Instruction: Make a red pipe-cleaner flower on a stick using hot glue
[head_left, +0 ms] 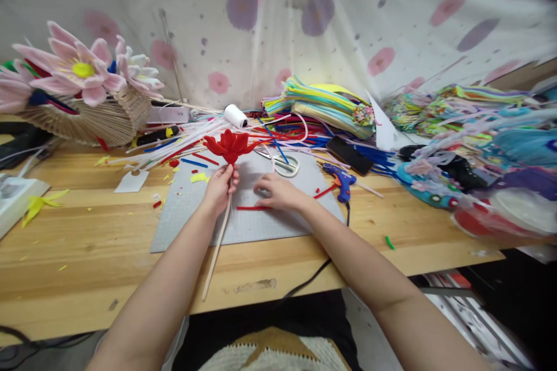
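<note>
My left hand [220,186] is closed around a thin wooden stick [216,252] just under a red pipe-cleaner flower [230,146] and holds it upright over a grey cutting mat [191,220]. My right hand [278,192] rests on the mat with its fingers curled down onto a short red pipe-cleaner piece [251,208]. Whether the fingers grip the piece or only touch it is not clear.
Scissors [282,163], a blue glue gun [342,181] and a black phone [349,155] lie behind the mat. A white thread spool [235,115], piles of pipe cleaners [322,105], pink flowers on a stick basket [82,98] and coloured scraps crowd the wooden table [87,243].
</note>
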